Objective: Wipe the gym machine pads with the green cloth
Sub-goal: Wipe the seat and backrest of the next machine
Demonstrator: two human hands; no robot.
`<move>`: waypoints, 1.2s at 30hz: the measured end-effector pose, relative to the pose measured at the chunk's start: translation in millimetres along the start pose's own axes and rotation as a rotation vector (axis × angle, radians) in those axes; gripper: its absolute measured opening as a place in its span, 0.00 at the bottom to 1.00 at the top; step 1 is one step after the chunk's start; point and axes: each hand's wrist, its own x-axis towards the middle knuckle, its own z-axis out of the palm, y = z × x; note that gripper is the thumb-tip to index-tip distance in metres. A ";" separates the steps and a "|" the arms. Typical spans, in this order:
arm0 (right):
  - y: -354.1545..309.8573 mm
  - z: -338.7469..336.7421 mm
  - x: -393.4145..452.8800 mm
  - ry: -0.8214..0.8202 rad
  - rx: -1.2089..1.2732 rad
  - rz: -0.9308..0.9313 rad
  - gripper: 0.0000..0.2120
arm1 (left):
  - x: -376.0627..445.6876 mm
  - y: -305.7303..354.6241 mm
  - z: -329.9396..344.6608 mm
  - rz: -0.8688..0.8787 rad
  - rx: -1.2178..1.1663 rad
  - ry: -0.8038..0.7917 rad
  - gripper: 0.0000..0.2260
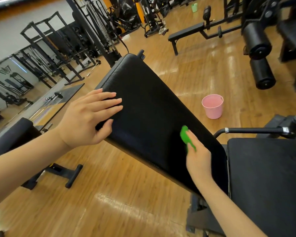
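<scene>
The green cloth point(186, 136) is grasped in the right hand point(197, 155) and pressed on the back pad point(149, 106). The pad is steadied by the left hand point(87, 119), fingers point(109, 101) released flat.

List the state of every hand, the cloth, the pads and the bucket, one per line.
Left hand: open, fingers flat on the back pad's edge.
Right hand: grip closed around the green cloth.
Green cloth: bunched, pressed against the back pad.
Back pad: tilted, being wiped.
Seat pad: flat, untouched.
Pink bucket: upright on the floor, contents unclear.
</scene>
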 end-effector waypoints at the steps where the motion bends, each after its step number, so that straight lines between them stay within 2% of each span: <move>1: -27.6 12.1 -2.7 -0.032 0.036 -0.121 0.22 | -0.1 0.3 0.0 -0.003 -0.001 -0.003 0.17; 4: -79.1 53.8 -16.1 -0.144 -0.031 -0.540 0.21 | -0.1 0.1 -0.2 -0.009 -0.005 -0.002 0.17; 7: -68.9 75.1 -27.3 -0.166 -0.158 -0.759 0.20 | -0.5 -0.3 -0.5 -0.009 0.006 0.000 0.17; 11: 3.3 54.0 -31.1 -0.056 -0.224 -0.744 0.21 | 0.8 -0.4 -0.6 -0.006 0.013 0.001 0.17; 14: 43.7 35.6 -37.6 -0.059 -0.258 -0.655 0.22 | 0.8 0.5 -0.5 -0.004 0.003 -0.001 0.17; 18: 26.7 34.2 -48.4 0.000 -0.150 -0.541 0.21 | -0.1 1.3 -0.7 -0.015 0.010 0.016 0.17; 20: -1.1 44.1 -55.5 -0.024 -0.116 -0.646 0.22 | 0.7 2.0 -1.3 -0.022 0.009 0.020 0.17; 22: -16.1 58.0 -61.3 -0.102 -0.210 -0.825 0.19 | 2.0 3.1 -2.1 -0.025 0.003 0.020 0.17; 25: 3.4 66.0 -60.3 -0.150 -0.364 -0.945 0.17 | 0.8 3.3 -2.4 -0.027 0.011 0.013 0.17; 29: 47.9 39.7 -52.9 -0.141 -0.370 -0.848 0.18 | 1.7 4.9 -3.9 -0.038 0.024 -0.007 0.17; 31: 68.0 20.1 -52.9 -0.128 -0.365 -0.669 0.23 | 1.6 6.7 -5.7 -0.058 0.026 -0.009 0.17; 33: 77.6 5.6 -58.2 -0.111 -0.309 -0.379 0.29 | 2.4 11.1 -9.5 -0.102 0.026 -0.031 0.17; 35: 72.5 2.5 -60.9 -0.110 -0.217 -0.164 0.29 | 4.1 23.0 -10.0 -0.174 0.108 -0.094 0.19; 36: 62.5 4.1 -58.2 -0.098 -0.170 -0.139 0.27 | 6.6 31.6 -8.1 -0.207 0.182 -0.145 0.21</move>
